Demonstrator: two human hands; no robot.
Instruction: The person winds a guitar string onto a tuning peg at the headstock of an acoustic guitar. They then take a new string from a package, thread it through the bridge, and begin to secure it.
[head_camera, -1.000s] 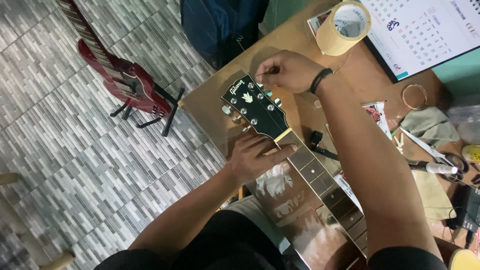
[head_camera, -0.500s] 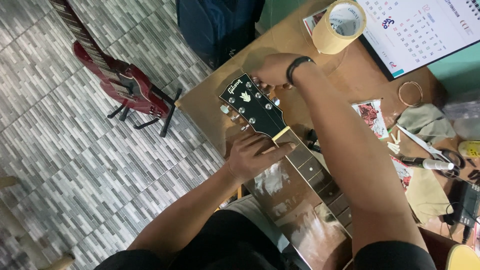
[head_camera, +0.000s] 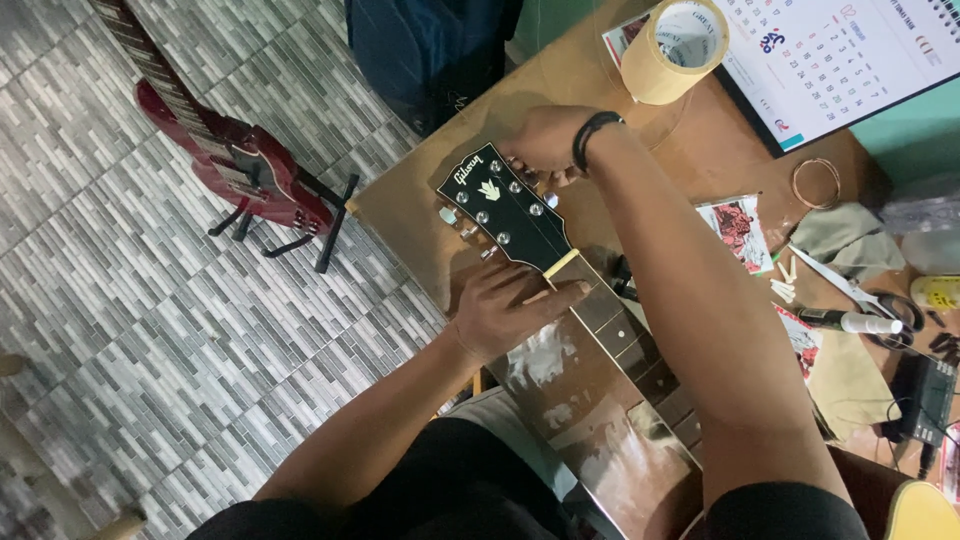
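Grey patterned floor tiles (head_camera: 150, 330) run down the left of our view, and a brown wooden desk (head_camera: 700, 160) fills the right, with the guitar neck (head_camera: 610, 330) laid slantwise across it so the black headstock (head_camera: 500, 205) reaches toward the desk's far corner, where we can get at the pegs from either side. Our left hand (head_camera: 510, 310) lies flat over the neck just below the pale nut (head_camera: 562, 263), fingers spread and pressing down, which looks to us like a way of keeping the neck from rolling. Our right hand (head_camera: 545, 140), a dark band on its wrist, is curled at the upper edge of the headstock, fingertips pinched on a tuning peg (head_camera: 548, 198); we cannot tell how tightly. Off the desk, a red guitar (head_camera: 230, 160) leans on a black stand on the tiles, well apart. A roll of tan tape (head_camera: 672, 50) stands near the far edge beside a calendar (head_camera: 840, 55), and a coil of wire (head_camera: 818, 182), cloths and a marker (head_camera: 845, 320) lie to the right, within reach
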